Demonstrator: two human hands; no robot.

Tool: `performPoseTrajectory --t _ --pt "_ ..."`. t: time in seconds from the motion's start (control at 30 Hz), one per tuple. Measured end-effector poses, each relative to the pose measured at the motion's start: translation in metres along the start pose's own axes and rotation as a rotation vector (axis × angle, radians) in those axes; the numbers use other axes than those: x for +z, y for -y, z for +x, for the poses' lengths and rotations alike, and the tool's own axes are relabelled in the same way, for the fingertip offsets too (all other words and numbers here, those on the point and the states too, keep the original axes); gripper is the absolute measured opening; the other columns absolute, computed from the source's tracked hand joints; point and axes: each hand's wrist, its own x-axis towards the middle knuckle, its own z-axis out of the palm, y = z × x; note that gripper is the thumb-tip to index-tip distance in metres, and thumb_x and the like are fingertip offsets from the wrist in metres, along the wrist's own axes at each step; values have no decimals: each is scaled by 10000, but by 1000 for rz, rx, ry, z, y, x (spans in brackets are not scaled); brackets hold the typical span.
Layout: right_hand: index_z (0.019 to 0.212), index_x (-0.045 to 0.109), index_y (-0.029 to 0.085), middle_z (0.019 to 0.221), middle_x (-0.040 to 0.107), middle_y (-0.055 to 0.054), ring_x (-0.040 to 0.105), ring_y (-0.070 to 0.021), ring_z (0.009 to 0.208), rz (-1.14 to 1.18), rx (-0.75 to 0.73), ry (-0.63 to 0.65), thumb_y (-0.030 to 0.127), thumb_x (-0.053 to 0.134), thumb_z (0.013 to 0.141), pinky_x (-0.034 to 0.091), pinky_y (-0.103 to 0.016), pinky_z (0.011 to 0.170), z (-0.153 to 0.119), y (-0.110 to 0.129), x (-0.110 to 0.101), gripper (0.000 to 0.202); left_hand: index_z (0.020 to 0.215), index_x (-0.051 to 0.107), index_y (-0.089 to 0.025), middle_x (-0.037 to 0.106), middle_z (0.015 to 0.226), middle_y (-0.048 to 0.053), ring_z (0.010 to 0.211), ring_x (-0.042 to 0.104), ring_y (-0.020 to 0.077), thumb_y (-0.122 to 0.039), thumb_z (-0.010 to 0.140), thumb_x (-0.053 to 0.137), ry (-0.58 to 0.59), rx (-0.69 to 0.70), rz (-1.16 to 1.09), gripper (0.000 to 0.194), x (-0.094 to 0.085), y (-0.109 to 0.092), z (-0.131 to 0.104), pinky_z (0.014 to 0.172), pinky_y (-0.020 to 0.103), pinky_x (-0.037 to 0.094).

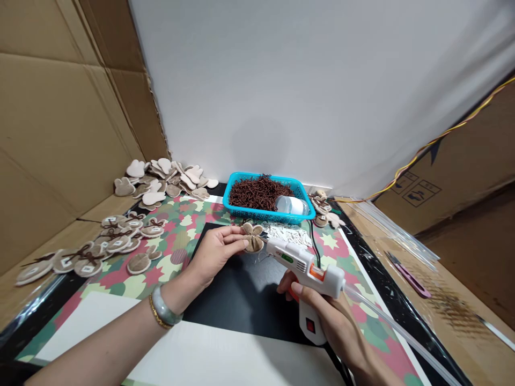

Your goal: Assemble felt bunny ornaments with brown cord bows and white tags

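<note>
Left hand pinches tan bunny patch by its edge, over black mat; right hand closed round glue gun grip; blue basket of brown bows just behind; patch piles far left; gun's long axis runs right-to-left, nozzle touching patch.

Desk: dark top under clear film, walled by cardboard.
- Camouflage-print sheet, laid flat across the middle.
- Black mat on the sheet, centre; landmark for what follows.
- Blue basket of brown bows, just behind the mat; a white bottle leans in its right corner.
- Plain beige rabbit-shaped pads, heaped behind and left of the mat.
- Bowed pads, spread left of the mat.
- Few more pads, behind and right.
- Pink snips, well right of the mat.
</note>
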Motion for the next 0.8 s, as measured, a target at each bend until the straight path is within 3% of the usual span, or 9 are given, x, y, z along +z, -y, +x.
performPoseTrajectory --t 0.3,0.5,0.8 --pt "842 692 168 830 667 -66 589 -223 786 50 11 61 507 551 881 437 -312 736 0 1 2 369 982 732 -136 788 978 109 934 729 234 -266 685 829 -6 19 1 338 0 3 1 878 317 538" --pt "910 676 191 979 685 -60 587 -240 948 77 -36 49 457 550 901 420 -319 879 -1 -2 1 294 983 728 -128 786 957 106 873 727 206 -277 685 828 -48 2 -23 348 -2 3 2 730 252 543" --pt "795 647 189 851 631 -41 566 -223 816 -75 76 57 546 508 870 396 -303 718 -1 -2 0 390 957 736 -152 787 967 78 839 724 167 -257 706 813 -72 18 -44 283 -4 5 4 707 216 544"
